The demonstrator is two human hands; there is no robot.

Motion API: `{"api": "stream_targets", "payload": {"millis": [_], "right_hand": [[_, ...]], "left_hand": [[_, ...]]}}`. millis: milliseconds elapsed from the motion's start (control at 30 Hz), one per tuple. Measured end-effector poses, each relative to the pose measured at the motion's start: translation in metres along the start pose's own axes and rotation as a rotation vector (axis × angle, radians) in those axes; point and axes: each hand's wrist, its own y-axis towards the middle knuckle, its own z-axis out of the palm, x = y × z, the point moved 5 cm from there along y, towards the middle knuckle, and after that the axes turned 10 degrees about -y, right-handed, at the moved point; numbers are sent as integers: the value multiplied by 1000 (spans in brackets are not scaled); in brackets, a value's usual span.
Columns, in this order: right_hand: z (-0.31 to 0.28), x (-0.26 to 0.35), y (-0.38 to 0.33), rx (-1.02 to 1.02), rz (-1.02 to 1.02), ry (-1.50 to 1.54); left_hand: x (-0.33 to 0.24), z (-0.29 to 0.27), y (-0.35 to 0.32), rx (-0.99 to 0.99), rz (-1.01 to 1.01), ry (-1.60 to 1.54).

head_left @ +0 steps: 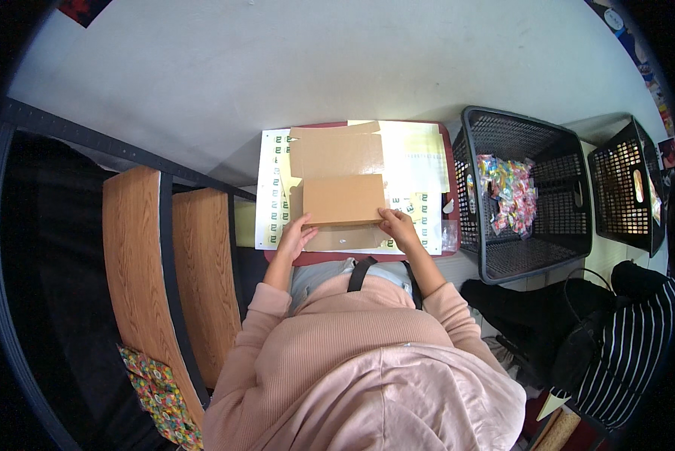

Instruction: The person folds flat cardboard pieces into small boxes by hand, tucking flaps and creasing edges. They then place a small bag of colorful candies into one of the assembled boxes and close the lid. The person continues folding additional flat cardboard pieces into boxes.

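A brown cardboard box (343, 198) lies in front of me, with its long lid flap (336, 154) folded open on the far side. Another flap (343, 239) shows below its near edge. My left hand (296, 236) grips the near left corner, thumb on the side and fingers partly under the edge. At the near right corner, my right hand (399, 228) pinches the cardboard between thumb and fingers. Beneath the box are white and pale yellow printed sheets (271, 214) on a dark red tabletop (452, 180).
On the right, a black plastic crate (524, 259) holds a pile of colourful wrapped sweets (509, 194). A second black crate (631, 197) stands beyond it. Wood-patterned shelves (137, 248) stand at my left, a colourful packet (157, 387) on one. Dark and striped clothing (631, 338) lies at right.
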Motion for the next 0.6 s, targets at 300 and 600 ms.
{"api": "stream_targets", "payload": {"millis": [300, 600], "right_hand": [[3, 10, 25, 8, 34, 85], [6, 10, 33, 29, 65, 155]], "left_hand": [[-4, 1, 24, 50, -27, -108], [-5, -1, 28, 17, -129, -149]]}}
